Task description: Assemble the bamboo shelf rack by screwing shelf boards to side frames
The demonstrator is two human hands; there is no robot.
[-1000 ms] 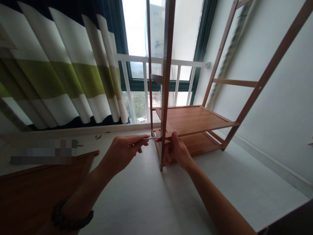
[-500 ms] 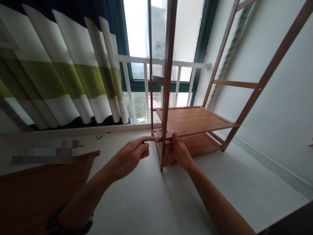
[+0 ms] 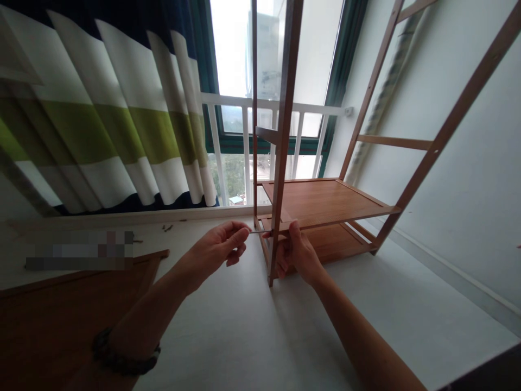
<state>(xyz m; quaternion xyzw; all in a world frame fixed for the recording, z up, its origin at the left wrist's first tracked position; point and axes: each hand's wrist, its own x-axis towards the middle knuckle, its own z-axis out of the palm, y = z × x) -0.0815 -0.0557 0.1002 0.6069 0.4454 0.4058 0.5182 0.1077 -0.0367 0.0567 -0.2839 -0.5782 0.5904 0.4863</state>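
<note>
A wooden shelf rack [image 3: 325,198] stands on the white floor by the window, with two brown boards low in its frame. My left hand [image 3: 217,251] pinches a thin metal tool [image 3: 256,232] whose tip meets the rack's front upright post [image 3: 280,163]. My right hand [image 3: 297,252] is closed round the lower part of that post, just under the front corner of the upper board.
A loose brown shelf board [image 3: 69,320] lies on the floor at the lower left. Small screws [image 3: 166,228] lie near the wall under a striped curtain [image 3: 93,119]. A white window railing [image 3: 264,141] stands behind the rack. A white wall [image 3: 468,179] runs along the right.
My left hand has turned at the wrist, its fingers rolling the thin tool against the post. My right hand has kept its grip on the post. The view has drifted slightly.
</note>
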